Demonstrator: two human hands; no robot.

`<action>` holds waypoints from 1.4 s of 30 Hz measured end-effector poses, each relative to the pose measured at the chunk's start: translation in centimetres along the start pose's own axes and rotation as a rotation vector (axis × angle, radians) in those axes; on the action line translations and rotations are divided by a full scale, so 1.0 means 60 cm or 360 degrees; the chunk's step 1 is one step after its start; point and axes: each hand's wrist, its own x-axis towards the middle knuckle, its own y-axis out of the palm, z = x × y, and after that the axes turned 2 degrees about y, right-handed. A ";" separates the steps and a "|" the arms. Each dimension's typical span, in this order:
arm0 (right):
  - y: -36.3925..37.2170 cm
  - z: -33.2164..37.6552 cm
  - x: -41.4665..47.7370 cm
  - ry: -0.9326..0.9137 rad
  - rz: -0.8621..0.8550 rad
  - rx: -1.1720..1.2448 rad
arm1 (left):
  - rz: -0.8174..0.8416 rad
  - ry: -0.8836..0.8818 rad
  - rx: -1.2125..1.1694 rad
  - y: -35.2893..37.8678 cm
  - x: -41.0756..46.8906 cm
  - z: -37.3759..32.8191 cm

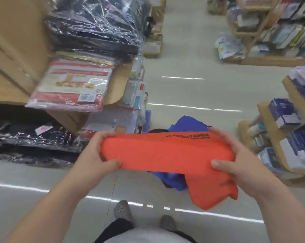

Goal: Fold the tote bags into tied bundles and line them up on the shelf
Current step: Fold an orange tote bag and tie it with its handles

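An orange tote bag (165, 153) with black lettering is folded into a long flat band and held level in front of me. My left hand (97, 151) grips its left end, thumb on the near side and fingers over the far edge. My right hand (235, 160) grips the right end the same way. A loose part of the orange bag hangs down below my right hand. Behind and under it lies blue tote fabric (186, 123) on the floor.
A wooden shelf unit (11, 55) on the left holds wrapped dark goods (95, 23) and red-and-white packs (72, 85). Stepped shelves (285, 137) with boxed goods stand on the right. A pale aisle floor (192, 67) runs ahead. My feet show below.
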 end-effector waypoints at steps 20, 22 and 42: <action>0.775 0.083 0.152 -0.0555 0.0243 -0.0949 | -0.1100 -0.0148 0.0264 -0.649 -0.161 0.261; 0.849 0.101 0.158 -0.0580 0.0239 -0.0980 | -0.1048 -0.0184 0.0260 -0.721 -0.170 0.273; 1.271 0.431 0.557 -0.1135 -0.0073 -0.0637 | -0.1130 0.0024 0.0276 -1.189 0.207 0.200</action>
